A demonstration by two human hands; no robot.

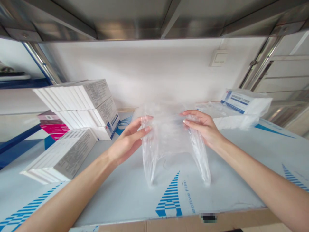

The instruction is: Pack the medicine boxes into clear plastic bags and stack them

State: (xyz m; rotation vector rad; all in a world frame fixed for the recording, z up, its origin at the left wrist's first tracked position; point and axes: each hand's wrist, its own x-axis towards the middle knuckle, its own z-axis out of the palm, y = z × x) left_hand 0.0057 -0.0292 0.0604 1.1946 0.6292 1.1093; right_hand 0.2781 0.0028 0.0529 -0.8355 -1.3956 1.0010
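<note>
A clear plastic bag (172, 135) hangs between my two hands over the film-covered shelf, its two handle loops drooping toward me. Its left side is pinched between the thumb and fingers of my left hand (129, 137). My right hand (204, 127) grips the right side in the same way. Through the thin plastic I cannot make out whether anything lies inside. To the left of my left hand stand stacked white boxes (96, 96) with printed sides. Beyond my right hand, a plastic-wrapped white and blue box (243, 101) rests on other wrapped packs (234, 120).
A lower row of white boxes (60, 158) lies at the front left, with pink boxes (54, 127) behind it. Overhead runs a metal shelf (130, 19); metal posts (43, 62) flank the sides. A wall switch (219, 58) is at the back right.
</note>
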